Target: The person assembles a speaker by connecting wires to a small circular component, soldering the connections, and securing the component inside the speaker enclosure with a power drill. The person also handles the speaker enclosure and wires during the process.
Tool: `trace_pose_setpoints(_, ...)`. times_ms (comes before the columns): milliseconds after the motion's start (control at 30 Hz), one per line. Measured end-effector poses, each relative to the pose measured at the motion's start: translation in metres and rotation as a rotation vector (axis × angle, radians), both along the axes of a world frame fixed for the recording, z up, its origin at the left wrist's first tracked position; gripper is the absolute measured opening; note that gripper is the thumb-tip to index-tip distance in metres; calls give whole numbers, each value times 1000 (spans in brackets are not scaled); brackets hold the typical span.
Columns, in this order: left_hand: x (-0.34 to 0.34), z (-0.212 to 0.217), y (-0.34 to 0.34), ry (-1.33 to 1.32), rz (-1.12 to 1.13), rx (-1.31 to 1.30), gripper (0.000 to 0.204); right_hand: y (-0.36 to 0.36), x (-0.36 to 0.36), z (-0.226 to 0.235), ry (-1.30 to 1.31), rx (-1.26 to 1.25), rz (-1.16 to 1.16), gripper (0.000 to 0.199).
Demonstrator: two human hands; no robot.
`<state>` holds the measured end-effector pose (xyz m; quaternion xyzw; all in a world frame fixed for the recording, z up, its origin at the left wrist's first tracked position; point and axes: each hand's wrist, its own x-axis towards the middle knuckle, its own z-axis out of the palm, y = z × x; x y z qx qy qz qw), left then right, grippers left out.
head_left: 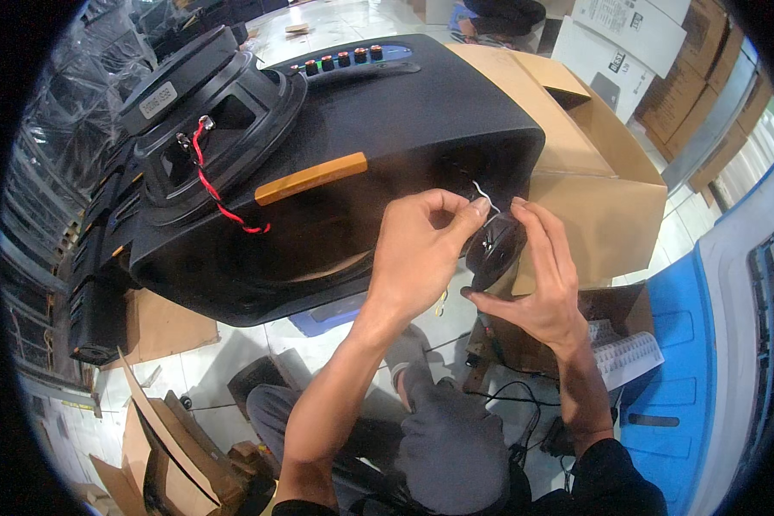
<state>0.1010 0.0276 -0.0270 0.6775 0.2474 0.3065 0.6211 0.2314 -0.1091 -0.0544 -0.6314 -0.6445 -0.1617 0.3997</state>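
A black speaker cabinet (482, 90) lies in front of me, with a large round opening in its near face. My right hand (549, 288) grips a small black round speaker (495, 256) by its rim, just off the cabinet's right end. Between thumb and fingertips, my left hand (421, 249) pinches a thin white wire (482, 190) that comes out of the cabinet and reaches the small speaker's back. Whether the wire is joined there, I cannot tell. On top, at the left, rests a large woofer (224, 129) with a twisted red and black wire (208, 182) on its terminals.
An orange-yellow bar (310, 178) lies along the cabinet's near edge. Behind it sits a row of red-capped terminals (344, 59). An open cardboard box (606, 215) stands right, near a blue plastic surface (675, 370). Cables (525, 400) trail over the floor. Another person (503, 17) is at the far side.
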Motion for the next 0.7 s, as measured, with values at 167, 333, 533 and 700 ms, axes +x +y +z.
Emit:
trace_pose_setpoints(167, 2, -5, -3, -29, 9, -3, 29, 2, 0, -6, 25, 58, -17, 98)
trace_pose_setpoints(333, 0, -9, -10, -74, 57, -4, 28, 3, -2, -11, 83, 115, -80, 100)
trace_pose_setpoints(533, 4, -13, -9, -47, 82, 25, 28, 3, -2, -16, 98, 112, -96, 97)
trace_pose_setpoints(700, 6, -16, -8, -13, 69, -12, 26, 3, -1, -17, 92, 120, -79, 96)
